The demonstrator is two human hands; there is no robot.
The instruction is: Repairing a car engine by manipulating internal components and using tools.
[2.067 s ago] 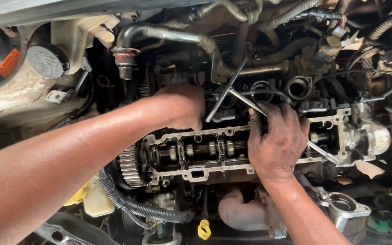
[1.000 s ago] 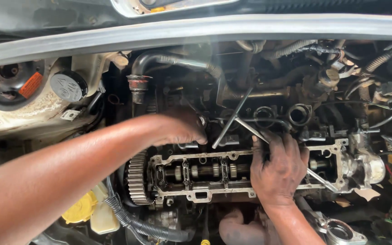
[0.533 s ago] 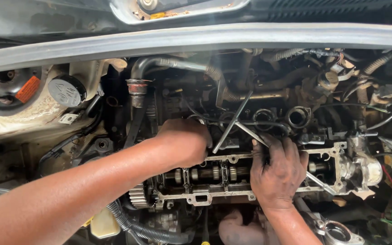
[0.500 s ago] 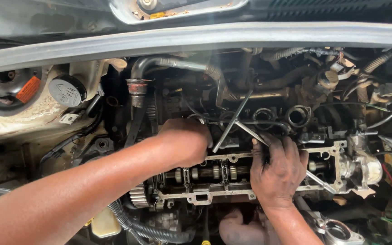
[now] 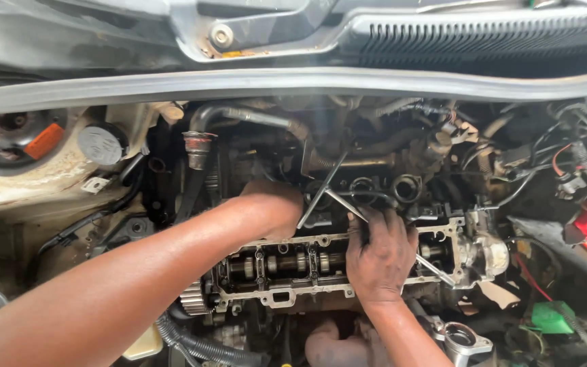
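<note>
So the valve cover is off and the camshaft (image 5: 276, 264) is sitting exposed in the top of the engine (image 5: 287, 296), which is why both hands are getting right in there. The right hand (image 5: 380, 255) is lying over the right end of the cam area, fingers curled around a thin metal bar (image 5: 436, 270) that's running under the palm and poking out both sides, gripped in the middle probably for leverage. The left hand (image 5: 274, 207) is reaching across and tucking down behind the cam; can't tell whether its fingers are clenched on anything, they're hidden. A second metal rod (image 5: 322, 189) is leaning upright just beside it. The toothed gear (image 5: 193, 299) is peeking out under the left forearm
</note>
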